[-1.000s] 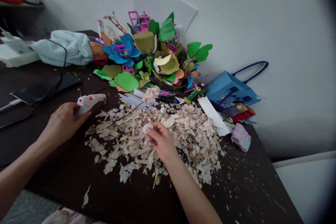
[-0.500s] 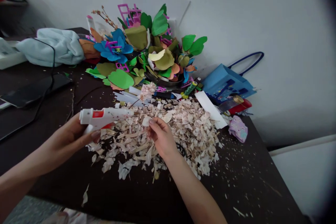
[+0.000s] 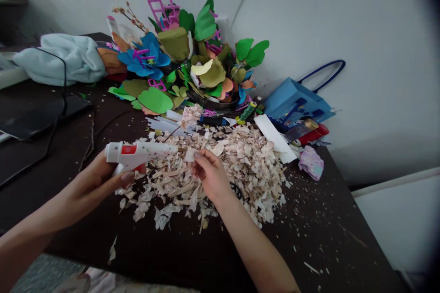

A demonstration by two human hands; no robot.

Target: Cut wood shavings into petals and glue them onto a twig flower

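In the head view, the person's left hand point(image 3: 98, 178) is holding a white and red glue gun point(image 3: 146, 151), its grip wrapping around the handle while the nozzle is pointing toward the right hand point(image 3: 213, 176). The right hand's grip is pinching a small pale petal point(image 3: 190, 155) between thumb and fingers, just in front of the nozzle; whether the tip is touching it, one cannot tell. Both hands are hovering over a wide pile of dry, pale scraps point(image 3: 256, 160) that is covering the middle of the dark desk point(image 3: 144, 256).

Behind the petal, a pinkish flower point(image 3: 191, 114) is resting on a thin stem, with whitish sticks point(image 3: 167, 127) lying beside it. To the right of these, a spool of green thread point(image 3: 248, 111) is leaning, and a white strip point(image 3: 273, 137) is lying along the pile's edge near a blue bag point(image 3: 292, 100). Farther back, a big bunch of colourful flowers point(image 3: 175, 45) is standing before the wall. On the left, a black phone point(image 3: 44, 119) is lying near a pale blue cloth point(image 3: 68, 62).
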